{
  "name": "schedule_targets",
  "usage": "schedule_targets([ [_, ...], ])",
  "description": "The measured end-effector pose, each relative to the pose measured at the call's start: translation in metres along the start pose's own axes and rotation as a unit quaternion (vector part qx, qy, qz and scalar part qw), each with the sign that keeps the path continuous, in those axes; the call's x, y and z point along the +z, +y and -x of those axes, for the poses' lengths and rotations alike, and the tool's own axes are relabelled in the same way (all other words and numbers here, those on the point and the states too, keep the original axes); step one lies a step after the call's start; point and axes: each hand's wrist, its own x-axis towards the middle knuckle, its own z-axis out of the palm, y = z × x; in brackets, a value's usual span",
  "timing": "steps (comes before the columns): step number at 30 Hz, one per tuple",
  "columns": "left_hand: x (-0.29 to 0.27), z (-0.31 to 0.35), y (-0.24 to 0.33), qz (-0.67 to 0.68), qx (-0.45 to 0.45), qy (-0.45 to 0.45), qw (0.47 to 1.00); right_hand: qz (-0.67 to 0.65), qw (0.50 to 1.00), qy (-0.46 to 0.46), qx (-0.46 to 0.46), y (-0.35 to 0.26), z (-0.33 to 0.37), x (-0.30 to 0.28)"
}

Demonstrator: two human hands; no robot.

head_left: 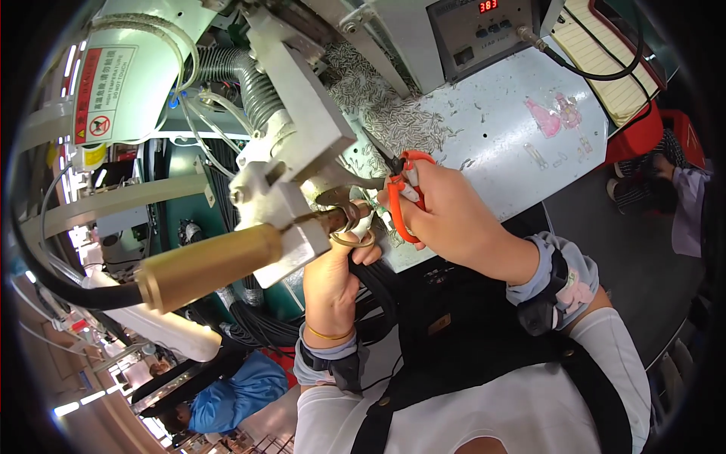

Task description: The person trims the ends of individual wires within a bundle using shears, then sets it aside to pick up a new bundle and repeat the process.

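My right hand (457,216) is closed around the red handles of a pair of scissors (398,210). Their dark blades point up and left, over the work surface. Under the soldering machine's head, my left hand (330,276) has its fingers curled near a brass-coloured ring (353,238). The machine parts cover some of those fingers, and what they pinch is hidden. A brass-coloured cylinder (212,265) sticks out of the metal block to the left of this hand. Black cables (374,284) hang just right of my left wrist.
Many small metal pins (404,125) lie heaped on the pale metal worktop (507,163). Behind it stands a control box (465,53) with a red display. A lined notebook (605,72) lies at the far right. Someone in blue (242,393) sits at lower left.
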Motion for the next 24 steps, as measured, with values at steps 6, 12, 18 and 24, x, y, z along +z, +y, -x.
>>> schedule_targets([
  [6, 0.003, 0.002, -0.002, -0.030, 0.031, -0.004, 0.999, 0.002, 1.000, 0.010, -0.021, 0.001, 0.002, 0.000],
  [12, 0.005, 0.005, -0.002, -0.014, 0.040, 0.002, 0.999, -0.028, 0.999, 0.022, -0.019, -0.002, 0.004, 0.002],
  [18, 0.011, 0.027, -0.006, -0.032, 0.046, 0.025, 0.998, -0.131, 0.991, -0.019, 0.019, -0.003, 0.020, -0.002],
  [24, 0.013, 0.052, -0.021, -0.084, 0.116, 0.082, 0.986, 0.120, 0.976, 0.117, -0.142, -0.011, 0.039, -0.005],
])
